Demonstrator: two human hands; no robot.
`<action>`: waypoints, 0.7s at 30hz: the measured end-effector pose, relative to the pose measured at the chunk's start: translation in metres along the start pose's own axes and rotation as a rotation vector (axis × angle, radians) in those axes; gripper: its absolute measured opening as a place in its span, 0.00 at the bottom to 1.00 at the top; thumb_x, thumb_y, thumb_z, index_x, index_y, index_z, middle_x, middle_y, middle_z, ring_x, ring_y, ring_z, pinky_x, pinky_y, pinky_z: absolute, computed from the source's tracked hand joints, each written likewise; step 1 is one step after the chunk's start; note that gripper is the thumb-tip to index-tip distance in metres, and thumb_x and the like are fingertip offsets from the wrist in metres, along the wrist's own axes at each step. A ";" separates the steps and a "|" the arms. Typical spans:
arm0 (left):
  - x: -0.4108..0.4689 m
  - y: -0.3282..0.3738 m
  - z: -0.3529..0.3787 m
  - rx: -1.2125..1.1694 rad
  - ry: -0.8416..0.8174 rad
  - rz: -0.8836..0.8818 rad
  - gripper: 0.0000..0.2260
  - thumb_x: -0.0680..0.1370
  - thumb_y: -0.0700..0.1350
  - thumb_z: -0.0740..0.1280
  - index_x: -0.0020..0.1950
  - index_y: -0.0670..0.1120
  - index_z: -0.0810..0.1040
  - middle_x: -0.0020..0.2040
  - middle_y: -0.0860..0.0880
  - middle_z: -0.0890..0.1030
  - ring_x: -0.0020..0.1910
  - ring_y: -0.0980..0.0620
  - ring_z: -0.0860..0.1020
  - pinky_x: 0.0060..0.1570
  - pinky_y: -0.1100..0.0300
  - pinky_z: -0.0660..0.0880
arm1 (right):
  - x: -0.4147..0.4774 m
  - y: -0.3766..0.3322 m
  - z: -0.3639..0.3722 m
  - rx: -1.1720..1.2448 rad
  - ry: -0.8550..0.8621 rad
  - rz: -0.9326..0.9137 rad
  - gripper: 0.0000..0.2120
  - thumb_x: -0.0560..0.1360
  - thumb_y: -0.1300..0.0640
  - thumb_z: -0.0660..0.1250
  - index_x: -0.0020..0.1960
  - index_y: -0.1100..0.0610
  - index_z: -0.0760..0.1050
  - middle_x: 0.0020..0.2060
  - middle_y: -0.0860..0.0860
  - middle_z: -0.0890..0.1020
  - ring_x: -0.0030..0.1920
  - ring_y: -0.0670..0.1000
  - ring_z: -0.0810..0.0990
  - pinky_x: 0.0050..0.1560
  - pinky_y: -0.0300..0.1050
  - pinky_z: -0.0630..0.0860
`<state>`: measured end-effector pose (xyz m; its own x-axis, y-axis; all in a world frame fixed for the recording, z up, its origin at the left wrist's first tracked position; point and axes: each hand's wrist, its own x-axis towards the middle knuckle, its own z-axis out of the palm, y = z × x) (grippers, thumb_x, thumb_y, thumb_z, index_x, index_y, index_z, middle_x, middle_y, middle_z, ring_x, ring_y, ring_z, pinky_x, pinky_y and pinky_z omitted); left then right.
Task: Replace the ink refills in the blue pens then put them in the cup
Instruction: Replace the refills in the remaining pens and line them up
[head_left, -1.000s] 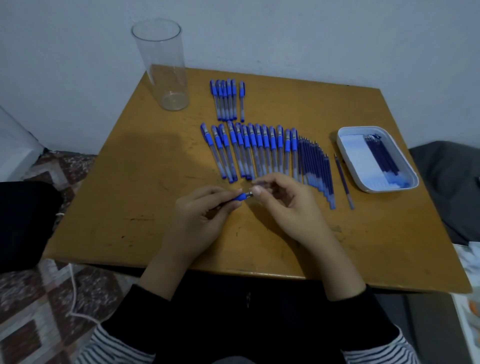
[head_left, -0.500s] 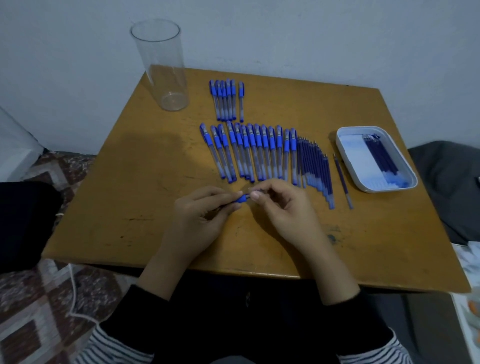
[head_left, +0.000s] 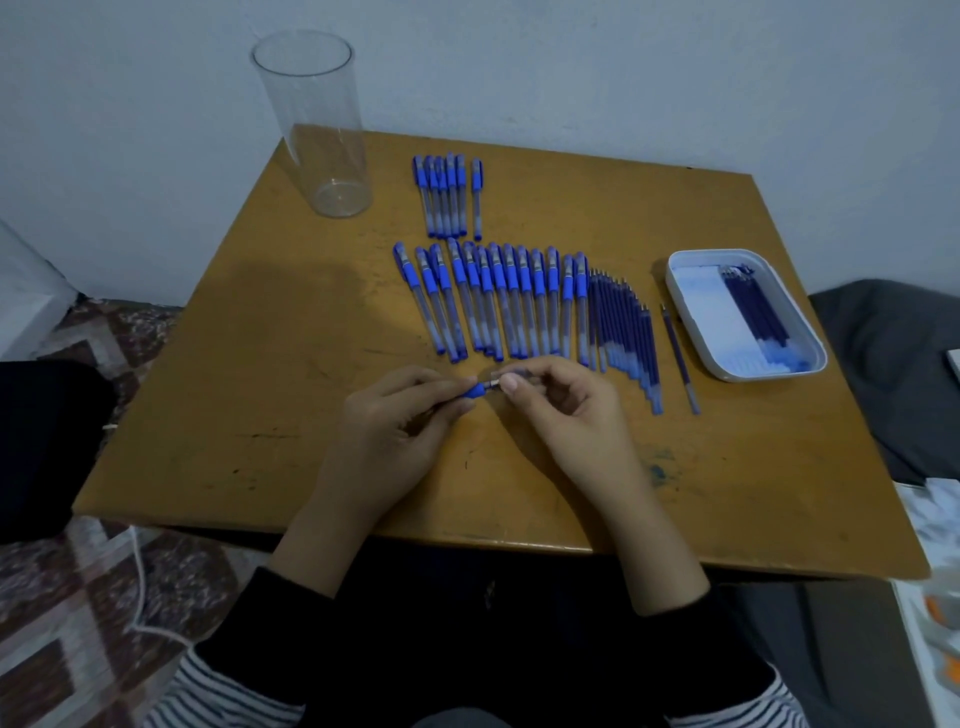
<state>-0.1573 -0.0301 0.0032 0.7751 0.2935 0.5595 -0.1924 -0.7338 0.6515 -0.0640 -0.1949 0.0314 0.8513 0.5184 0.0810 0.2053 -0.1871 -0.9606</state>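
Worn ochre surface (head_left: 260, 364) against a pale wall; at its far left corner stands the clear cup (head_left: 317, 130), upright and with no pens in it, so by my reading nothing has been delivered yet. A small group of pens (head_left: 449, 195) lies at the far edge; nearer, a long row of pens (head_left: 498, 301) lies side by side, with loose refills (head_left: 623, 338) fanned just to its right, one single refill (head_left: 678, 353) apart from them, and more refills in the white tray (head_left: 769, 373); which pens are already refilled I cannot tell.

One pen (head_left: 480, 389) is in work, held crosswise close above the surface just beside the near ends of the row; the left hand (head_left: 395, 426) pinches its blue end with curled fingers, the right hand (head_left: 561, 410) pinches the clear barrel between thumb and fingers; a short grey section shows between them, so the two parts seem to be partly separated.
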 end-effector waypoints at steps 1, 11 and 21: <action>0.000 0.000 0.000 0.009 0.029 -0.018 0.09 0.75 0.38 0.75 0.54 0.42 0.86 0.48 0.51 0.84 0.46 0.59 0.80 0.48 0.69 0.75 | -0.001 0.002 0.000 -0.017 0.039 -0.003 0.06 0.76 0.58 0.71 0.52 0.56 0.82 0.43 0.48 0.84 0.45 0.44 0.81 0.48 0.35 0.77; 0.002 0.003 -0.002 0.020 0.065 -0.132 0.10 0.75 0.37 0.75 0.56 0.43 0.86 0.46 0.50 0.84 0.45 0.60 0.79 0.46 0.74 0.70 | 0.003 0.012 0.002 -0.491 0.199 -0.071 0.12 0.75 0.57 0.72 0.59 0.53 0.80 0.50 0.41 0.79 0.51 0.38 0.76 0.51 0.24 0.70; 0.002 -0.002 0.001 0.033 0.059 -0.115 0.10 0.75 0.38 0.75 0.56 0.44 0.86 0.47 0.52 0.84 0.46 0.61 0.80 0.46 0.72 0.72 | 0.010 0.017 0.007 -0.546 0.194 -0.088 0.11 0.74 0.58 0.73 0.56 0.55 0.82 0.50 0.45 0.82 0.50 0.38 0.75 0.52 0.22 0.67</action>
<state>-0.1548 -0.0284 0.0023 0.7541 0.4118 0.5116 -0.0833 -0.7127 0.6965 -0.0550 -0.1872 0.0139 0.8819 0.3991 0.2511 0.4549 -0.5800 -0.6758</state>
